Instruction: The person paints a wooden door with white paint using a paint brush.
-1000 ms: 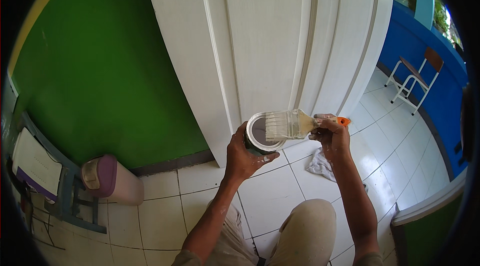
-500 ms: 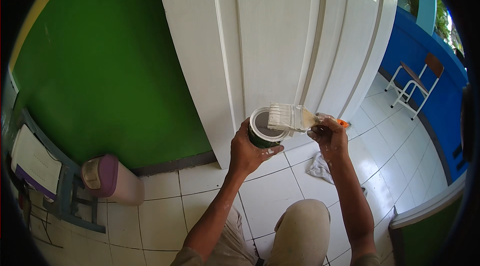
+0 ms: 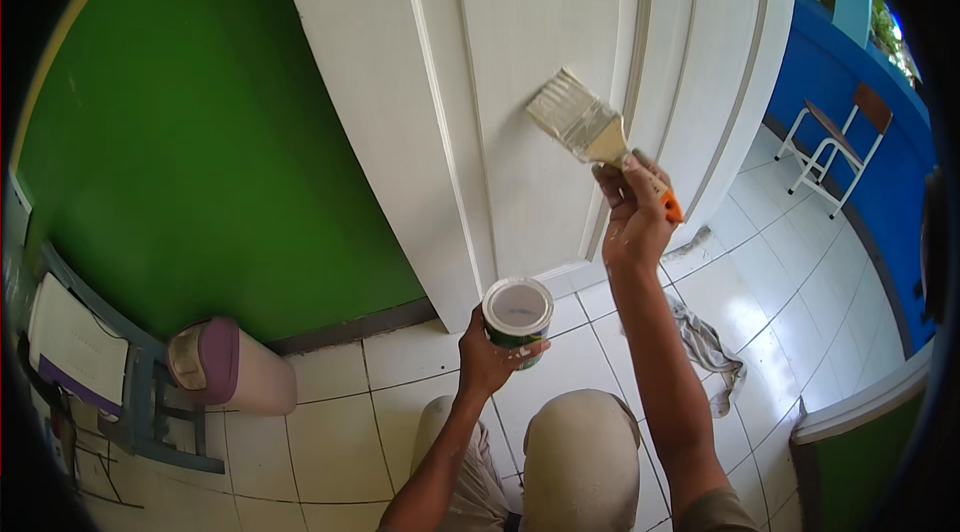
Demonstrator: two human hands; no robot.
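Observation:
My left hand (image 3: 487, 359) grips a small green paint can (image 3: 517, 318) full of white paint, held low above the floor tiles. My right hand (image 3: 632, 210) is raised and holds a flat paintbrush (image 3: 590, 130) with an orange-tipped handle. Its white-loaded bristles touch the panel of the white door (image 3: 520, 62) in front of me. My knees show at the bottom of the picture.
A green wall (image 3: 200, 152) stands left of the door. A purple-lidded bin (image 3: 225, 367) lies on its side by a small blue rack (image 3: 140, 402). A grey rag (image 3: 705, 347) lies on the white tiles. A chair (image 3: 835, 147) stands by a blue wall at right.
My right hand lifted the brush off the can and up onto the door panel. My left hand lowered the can toward the floor.

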